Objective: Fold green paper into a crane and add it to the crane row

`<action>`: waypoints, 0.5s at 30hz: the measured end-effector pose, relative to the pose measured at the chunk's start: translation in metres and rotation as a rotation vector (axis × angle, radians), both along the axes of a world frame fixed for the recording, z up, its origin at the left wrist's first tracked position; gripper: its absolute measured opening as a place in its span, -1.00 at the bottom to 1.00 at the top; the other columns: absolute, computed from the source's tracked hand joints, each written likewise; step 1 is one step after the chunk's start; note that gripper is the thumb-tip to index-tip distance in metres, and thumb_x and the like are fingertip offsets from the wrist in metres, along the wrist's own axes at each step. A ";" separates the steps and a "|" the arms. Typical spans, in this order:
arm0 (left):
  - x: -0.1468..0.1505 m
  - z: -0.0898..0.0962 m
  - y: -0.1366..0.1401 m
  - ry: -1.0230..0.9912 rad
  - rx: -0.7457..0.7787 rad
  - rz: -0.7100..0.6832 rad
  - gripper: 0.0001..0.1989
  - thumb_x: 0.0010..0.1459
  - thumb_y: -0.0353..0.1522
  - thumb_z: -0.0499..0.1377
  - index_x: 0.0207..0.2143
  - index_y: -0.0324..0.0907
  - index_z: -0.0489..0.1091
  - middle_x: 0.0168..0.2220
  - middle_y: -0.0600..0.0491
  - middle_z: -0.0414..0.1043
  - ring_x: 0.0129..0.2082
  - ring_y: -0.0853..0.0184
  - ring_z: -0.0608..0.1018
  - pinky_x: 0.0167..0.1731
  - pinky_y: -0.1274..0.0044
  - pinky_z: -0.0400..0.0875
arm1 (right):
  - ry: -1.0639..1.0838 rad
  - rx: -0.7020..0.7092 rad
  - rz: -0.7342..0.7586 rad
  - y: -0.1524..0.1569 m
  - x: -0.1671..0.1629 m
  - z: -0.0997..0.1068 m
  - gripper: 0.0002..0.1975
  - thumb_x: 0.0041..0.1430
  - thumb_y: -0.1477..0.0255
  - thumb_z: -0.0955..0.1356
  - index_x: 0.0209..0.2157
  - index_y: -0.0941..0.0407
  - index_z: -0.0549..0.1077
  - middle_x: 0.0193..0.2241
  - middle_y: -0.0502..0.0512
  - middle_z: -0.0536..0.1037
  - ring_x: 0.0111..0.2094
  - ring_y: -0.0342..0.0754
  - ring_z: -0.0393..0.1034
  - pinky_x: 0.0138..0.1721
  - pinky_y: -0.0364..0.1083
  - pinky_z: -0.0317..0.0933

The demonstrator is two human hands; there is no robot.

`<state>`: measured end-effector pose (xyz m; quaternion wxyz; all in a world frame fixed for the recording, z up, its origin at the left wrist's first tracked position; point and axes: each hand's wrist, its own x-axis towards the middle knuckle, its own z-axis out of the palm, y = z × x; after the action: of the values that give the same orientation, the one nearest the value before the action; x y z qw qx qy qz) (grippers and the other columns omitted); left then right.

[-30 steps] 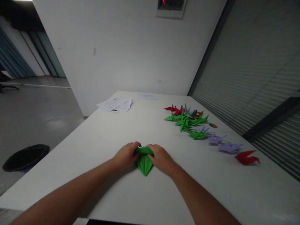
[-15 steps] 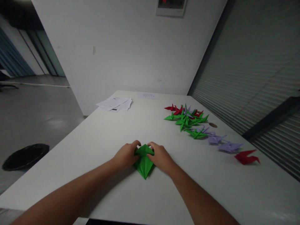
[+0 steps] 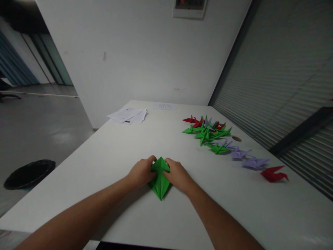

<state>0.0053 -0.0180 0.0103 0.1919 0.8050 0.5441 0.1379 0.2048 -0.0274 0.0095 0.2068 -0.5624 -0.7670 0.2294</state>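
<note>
Between left hand (image 3: 141, 172) and right hand (image 3: 180, 175), folded green paper (image 3: 160, 180), now spread into diamond with pointed top, against curled, rounded top one second ago. Both hands narrow, gripping opposite side edges: thumbs on near face, other fingers curled behind, partly hidden. Around hands, white counter (image 3: 125, 147). Beyond right hand and farther right, well apart, green, red and purple folded birds (image 3: 206, 134), unmoved; lone red bird (image 3: 273, 175) well to right. Beyond left hand, loose papers (image 3: 127, 114), also unmoved.
</note>
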 end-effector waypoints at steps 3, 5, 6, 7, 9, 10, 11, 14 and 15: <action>-0.001 -0.002 0.002 -0.027 -0.012 0.005 -0.59 0.06 -0.40 0.23 0.01 -0.10 0.36 -0.30 -0.01 0.62 -0.35 0.16 0.63 -0.46 0.50 0.26 | 0.026 -0.027 -0.016 0.001 0.002 0.000 -0.72 0.07 0.63 0.43 -0.18 0.08 0.46 -0.27 0.09 0.64 -0.22 0.03 0.53 -0.26 -0.12 0.18; -0.002 -0.002 0.003 -0.034 -0.022 0.015 -0.58 0.06 -0.40 0.24 0.02 -0.11 0.36 -0.29 -0.02 0.63 -0.34 0.17 0.63 -0.45 0.50 0.26 | 0.037 -0.042 -0.018 0.001 0.002 0.000 -0.71 0.07 0.65 0.42 -0.17 0.08 0.47 -0.29 0.08 0.64 -0.25 0.01 0.53 -0.28 -0.13 0.17; -0.002 -0.003 0.003 -0.037 -0.027 0.021 -0.56 0.06 -0.40 0.24 0.03 -0.11 0.36 -0.28 -0.01 0.63 -0.34 0.18 0.64 -0.45 0.51 0.27 | 0.036 -0.043 -0.019 0.001 0.002 0.000 -0.71 0.06 0.65 0.41 -0.18 0.09 0.47 -0.30 0.08 0.64 -0.26 0.01 0.53 -0.29 -0.13 0.17; -0.002 -0.003 0.003 -0.041 -0.031 0.026 -0.56 0.05 -0.40 0.24 0.03 -0.11 0.36 -0.28 -0.01 0.63 -0.34 0.18 0.64 -0.44 0.51 0.28 | 0.033 -0.041 -0.020 0.001 0.002 0.000 -0.72 0.06 0.65 0.42 -0.19 0.09 0.47 -0.31 0.07 0.63 -0.27 0.00 0.52 -0.30 -0.14 0.16; -0.002 -0.003 0.004 -0.050 -0.035 0.033 -0.55 0.04 -0.41 0.25 0.03 -0.11 0.36 -0.28 0.00 0.63 -0.34 0.19 0.64 -0.44 0.51 0.29 | 0.026 -0.028 -0.027 0.001 0.001 0.000 -0.72 0.05 0.65 0.41 -0.20 0.09 0.47 -0.32 0.06 0.63 -0.28 0.00 0.52 -0.31 -0.14 0.16; -0.002 -0.003 0.004 -0.054 -0.034 0.034 -0.56 0.05 -0.41 0.24 0.02 -0.11 0.36 -0.28 0.00 0.63 -0.34 0.19 0.64 -0.44 0.51 0.29 | 0.029 -0.024 -0.028 0.001 0.001 0.000 -0.72 0.05 0.65 0.41 -0.20 0.09 0.47 -0.33 0.06 0.63 -0.29 0.00 0.51 -0.31 -0.14 0.16; -0.002 -0.003 0.004 -0.055 -0.032 0.034 -0.57 0.05 -0.41 0.24 0.02 -0.11 0.36 -0.28 0.00 0.63 -0.34 0.19 0.64 -0.44 0.51 0.29 | 0.037 -0.025 -0.030 0.001 0.001 0.000 -0.72 0.04 0.65 0.41 -0.20 0.08 0.47 -0.33 0.05 0.63 -0.29 -0.01 0.51 -0.31 -0.14 0.16; -0.003 -0.003 0.003 -0.047 -0.022 0.028 -0.58 0.06 -0.40 0.24 0.01 -0.11 0.36 -0.28 -0.01 0.63 -0.34 0.18 0.63 -0.44 0.50 0.28 | 0.082 -0.046 -0.018 0.002 0.004 0.000 -0.72 0.03 0.65 0.42 -0.20 0.09 0.48 -0.34 0.05 0.63 -0.31 -0.02 0.51 -0.32 -0.15 0.18; -0.004 -0.003 0.003 -0.040 -0.016 0.025 -0.59 0.06 -0.39 0.24 0.01 -0.11 0.36 -0.28 -0.02 0.63 -0.33 0.17 0.64 -0.44 0.50 0.27 | 0.099 -0.056 -0.014 0.002 0.006 0.000 -0.72 0.03 0.65 0.42 -0.20 0.10 0.49 -0.34 0.05 0.63 -0.32 -0.03 0.51 -0.33 -0.15 0.19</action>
<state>0.0017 -0.0153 0.0070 0.2073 0.7938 0.5511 0.1522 0.2107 -0.0253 0.0097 0.2302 -0.5612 -0.7454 0.2766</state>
